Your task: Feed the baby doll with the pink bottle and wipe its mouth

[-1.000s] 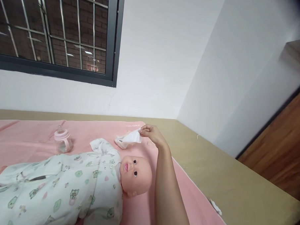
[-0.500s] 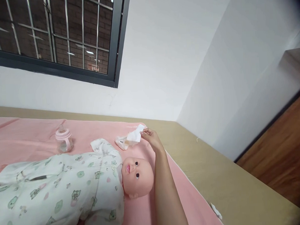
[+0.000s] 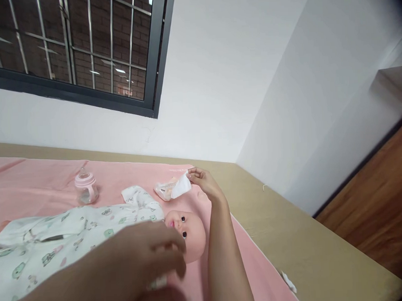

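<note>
A white tissue (image 3: 181, 185) is pinched by its right edge in the fingertips of my right hand (image 3: 204, 182), its other end hanging against a small clear plastic pack (image 3: 164, 190). A baby doll (image 3: 194, 239) in a white printed gown (image 3: 75, 240) lies on its back, head toward my right forearm. My left hand (image 3: 152, 259) hovers in front of the doll's chest and lower face, slightly blurred. Its fingers are loosely bent and apart, with nothing seen in them. The doll's near arm is mostly hidden behind it.
A baby bottle (image 3: 86, 188) with a pink collar stands beyond the doll on a pink sheet (image 3: 39, 184). The sheet covers part of a pale wooden surface (image 3: 274, 222), where a white scrap (image 3: 289, 282) lies near the sheet's edge. A barred window (image 3: 83, 44) is above.
My left hand has come in from the lower left and now covers part of the doll. The tissue has dipped a little in my right hand, which has shifted slightly right.
</note>
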The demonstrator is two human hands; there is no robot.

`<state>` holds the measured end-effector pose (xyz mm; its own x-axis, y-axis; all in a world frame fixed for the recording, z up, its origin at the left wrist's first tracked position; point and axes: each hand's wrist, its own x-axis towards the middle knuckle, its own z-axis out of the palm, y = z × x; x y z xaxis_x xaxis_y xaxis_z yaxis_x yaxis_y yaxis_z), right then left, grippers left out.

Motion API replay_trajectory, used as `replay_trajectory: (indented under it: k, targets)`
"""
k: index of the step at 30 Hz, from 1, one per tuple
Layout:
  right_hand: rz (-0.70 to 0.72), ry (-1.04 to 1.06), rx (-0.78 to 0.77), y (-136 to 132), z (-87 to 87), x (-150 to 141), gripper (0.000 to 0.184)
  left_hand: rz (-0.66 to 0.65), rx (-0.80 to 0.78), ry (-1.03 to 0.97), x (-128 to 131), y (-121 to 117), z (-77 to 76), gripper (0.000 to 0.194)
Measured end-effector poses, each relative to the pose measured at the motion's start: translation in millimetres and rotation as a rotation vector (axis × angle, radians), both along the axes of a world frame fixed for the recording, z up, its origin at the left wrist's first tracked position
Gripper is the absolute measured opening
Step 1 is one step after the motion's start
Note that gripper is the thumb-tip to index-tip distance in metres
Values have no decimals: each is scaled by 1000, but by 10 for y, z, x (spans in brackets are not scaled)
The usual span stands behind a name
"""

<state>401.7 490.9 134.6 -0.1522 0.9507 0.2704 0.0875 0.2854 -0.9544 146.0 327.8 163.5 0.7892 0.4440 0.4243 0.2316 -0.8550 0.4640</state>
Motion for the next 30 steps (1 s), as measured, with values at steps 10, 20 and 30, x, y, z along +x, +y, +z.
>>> replay_trajectory:
  k: [10, 20, 30]
  targets:
    - [595, -477, 94, -706, 608, -415, 27, 599, -52, -102, -225, 618, 42, 69]
    - [615, -612, 222, -968, 754, -567, 21, 314, -367, 164, -212, 588, 183, 26]
    - [415, -222, 169, -653, 573, -401, 27, 173, -370, -137, -324, 474, 303, 16]
